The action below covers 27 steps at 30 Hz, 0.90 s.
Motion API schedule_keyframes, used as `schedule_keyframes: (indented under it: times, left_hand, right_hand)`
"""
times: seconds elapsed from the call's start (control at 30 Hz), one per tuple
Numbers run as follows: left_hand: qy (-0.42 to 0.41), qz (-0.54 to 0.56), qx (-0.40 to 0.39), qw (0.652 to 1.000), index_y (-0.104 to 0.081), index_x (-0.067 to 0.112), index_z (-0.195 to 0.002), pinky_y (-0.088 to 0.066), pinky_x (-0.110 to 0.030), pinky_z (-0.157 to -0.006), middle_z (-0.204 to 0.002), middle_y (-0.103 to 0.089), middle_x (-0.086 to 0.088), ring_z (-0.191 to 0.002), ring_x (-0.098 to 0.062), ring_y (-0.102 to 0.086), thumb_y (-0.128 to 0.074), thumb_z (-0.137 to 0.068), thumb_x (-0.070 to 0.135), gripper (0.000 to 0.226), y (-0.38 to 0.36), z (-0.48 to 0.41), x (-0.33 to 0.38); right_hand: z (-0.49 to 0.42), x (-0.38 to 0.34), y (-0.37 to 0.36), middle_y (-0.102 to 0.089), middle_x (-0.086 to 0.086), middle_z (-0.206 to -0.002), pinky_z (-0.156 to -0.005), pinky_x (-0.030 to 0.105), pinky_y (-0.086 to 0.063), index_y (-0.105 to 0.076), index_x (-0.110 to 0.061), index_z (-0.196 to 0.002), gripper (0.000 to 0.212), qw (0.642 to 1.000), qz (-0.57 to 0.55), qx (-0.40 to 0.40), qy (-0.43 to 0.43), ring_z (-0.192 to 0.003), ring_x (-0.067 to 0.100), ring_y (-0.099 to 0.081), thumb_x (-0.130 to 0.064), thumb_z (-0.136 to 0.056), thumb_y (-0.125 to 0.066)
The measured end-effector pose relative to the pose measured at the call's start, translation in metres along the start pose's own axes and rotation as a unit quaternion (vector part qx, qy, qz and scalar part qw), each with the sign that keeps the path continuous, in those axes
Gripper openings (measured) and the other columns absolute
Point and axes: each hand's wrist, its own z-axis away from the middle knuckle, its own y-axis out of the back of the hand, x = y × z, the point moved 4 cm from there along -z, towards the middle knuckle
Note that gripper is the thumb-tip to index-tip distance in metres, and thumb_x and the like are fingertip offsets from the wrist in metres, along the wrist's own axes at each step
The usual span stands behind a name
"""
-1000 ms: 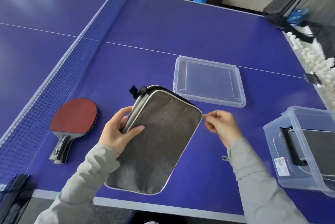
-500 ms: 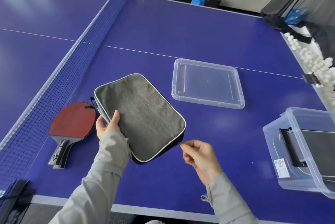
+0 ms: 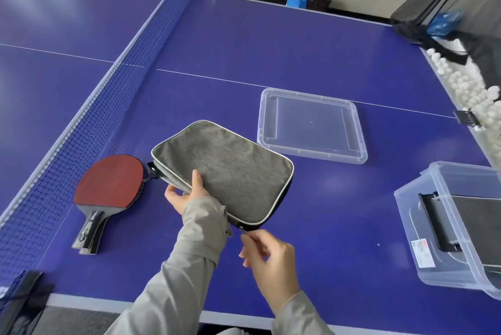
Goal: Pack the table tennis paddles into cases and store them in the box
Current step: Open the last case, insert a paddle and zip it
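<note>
Mid-frame, left hand (image 3: 187,195) clasps the grey fabric case (image 3: 227,169); right hand (image 3: 272,263) pinches its zipper pull (image 3: 241,230), likely unzipping; red wooden paddle (image 3: 108,183) goes in next.

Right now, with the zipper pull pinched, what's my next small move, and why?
Probably draw the zipper pull round the corner of the grey case, along the edge the left hand grips: the right hand pinches it there, and the paddles lie outside, unpacked.
</note>
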Motion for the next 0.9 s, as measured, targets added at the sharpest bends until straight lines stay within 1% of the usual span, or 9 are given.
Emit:
schedule_keyframes:
  times: [0.17, 0.27, 0.33, 0.4, 0.47, 0.57, 0.67, 0.73, 0.9]
  left_hand:
    - [0.02, -0.1, -0.126, 0.987, -0.051, 0.017, -0.12, -0.046, -0.028, -0.071, -0.101, -0.06, -0.005, -0.082, -0.019, -0.058, -0.069, -0.083, 0.032, 0.044, 0.016, -0.022, -0.001]
    - [0.08, -0.134, -0.236, 0.959, -0.058, 0.014, -0.107, -0.051, -0.028, -0.061, -0.088, -0.064, -0.008, -0.07, -0.02, -0.06, -0.067, -0.084, 0.026, 0.027, 0.015, -0.014, -0.015]
    - [0.078, -0.168, -0.273, 0.944, -0.058, 0.016, -0.108, -0.05, -0.027, -0.06, -0.092, -0.065, -0.007, -0.072, -0.018, -0.061, -0.065, -0.086, 0.025, 0.025, 0.012, -0.002, -0.024]
    - [0.058, -0.199, -0.278, 0.938, -0.048, 0.021, -0.127, -0.05, -0.033, -0.075, -0.112, -0.062, -0.007, -0.09, -0.021, -0.061, -0.065, -0.086, 0.028, 0.045, 0.01, 0.006, -0.033]
    - [0.003, -0.336, -0.253, 0.907, -0.022, 0.029, -0.147, -0.037, -0.04, -0.104, -0.148, -0.035, -0.006, -0.127, -0.028, -0.043, -0.065, -0.084, 0.043, 0.078, 0.009, 0.012, -0.041]
    - [-0.04, -0.418, -0.297, 0.858, -0.01, 0.042, -0.147, -0.017, -0.036, -0.117, -0.159, -0.003, 0.006, -0.145, -0.021, -0.014, -0.059, -0.069, 0.071, 0.097, 0.001, 0.048, -0.039]
    - [0.052, -0.304, -0.416, 0.856, -0.022, 0.055, -0.138, -0.04, -0.03, -0.105, -0.15, -0.029, 0.015, -0.129, -0.009, -0.042, -0.053, -0.086, 0.056, 0.061, -0.012, 0.093, -0.044]
    - [0.048, -0.275, -0.44, 0.854, -0.031, 0.056, -0.135, -0.049, -0.031, -0.094, -0.137, -0.052, 0.003, -0.108, -0.012, -0.058, -0.053, -0.092, 0.044, 0.051, -0.015, 0.102, -0.046]
    - [0.045, -0.257, -0.484, 0.835, -0.036, 0.059, -0.131, -0.055, -0.04, -0.087, -0.117, -0.06, 0.016, -0.105, -0.009, -0.061, -0.052, -0.084, 0.05, 0.051, -0.006, 0.104, -0.045]
  right_hand:
    - [-0.024, 0.022, 0.071, -0.064, 0.008, -0.076, -0.052, 0.022, -0.047, -0.065, -0.011, -0.089, 0.023, 0.963, -0.177, 0.158, -0.127, -0.06, 0.008, -0.059, -0.031, -0.081, -0.07]
    - [-0.044, 0.028, 0.081, -0.067, 0.009, -0.113, -0.073, 0.029, -0.051, -0.062, -0.012, -0.115, 0.062, 0.922, -0.322, 0.023, -0.213, -0.097, 0.016, -0.065, -0.059, -0.075, -0.058]
    - [-0.042, 0.016, 0.074, -0.066, 0.009, -0.119, -0.083, 0.032, -0.049, -0.061, -0.013, -0.119, 0.052, 0.903, -0.348, -0.092, -0.233, -0.11, 0.021, -0.062, -0.05, -0.088, -0.042]
    - [-0.039, 0.009, 0.068, -0.067, 0.005, -0.118, -0.079, 0.031, -0.053, -0.06, -0.018, -0.12, 0.035, 0.901, -0.35, -0.12, -0.228, -0.109, 0.019, -0.064, -0.032, -0.093, -0.043]
    - [-0.035, 0.012, 0.064, -0.068, 0.0, -0.117, -0.082, 0.034, -0.053, -0.058, -0.024, -0.121, 0.03, 0.913, -0.342, -0.085, -0.205, -0.109, 0.019, -0.064, -0.019, -0.093, -0.048]
    - [-0.029, 0.011, 0.06, -0.064, -0.008, -0.122, -0.099, 0.035, -0.047, -0.053, -0.028, -0.127, 0.038, 0.976, -0.19, -0.025, -0.107, -0.117, 0.01, -0.058, -0.01, -0.094, -0.052]
    - [-0.011, 0.006, 0.037, -0.061, -0.017, -0.125, -0.093, 0.02, -0.048, -0.044, -0.036, -0.134, 0.048, 0.987, -0.129, -0.084, -0.056, -0.114, -0.001, -0.056, -0.008, -0.095, -0.049]
    - [-0.001, 0.007, 0.027, -0.058, -0.016, -0.127, -0.082, 0.015, -0.049, -0.036, -0.04, -0.139, 0.052, 0.984, -0.122, -0.115, -0.06, -0.109, -0.004, -0.058, -0.009, -0.098, -0.044]
    - [0.004, 0.015, 0.032, -0.036, -0.03, -0.143, -0.109, 0.015, -0.03, -0.037, -0.063, -0.127, 0.057, 0.985, -0.132, -0.106, -0.031, -0.134, -0.006, -0.032, -0.014, -0.098, -0.04]
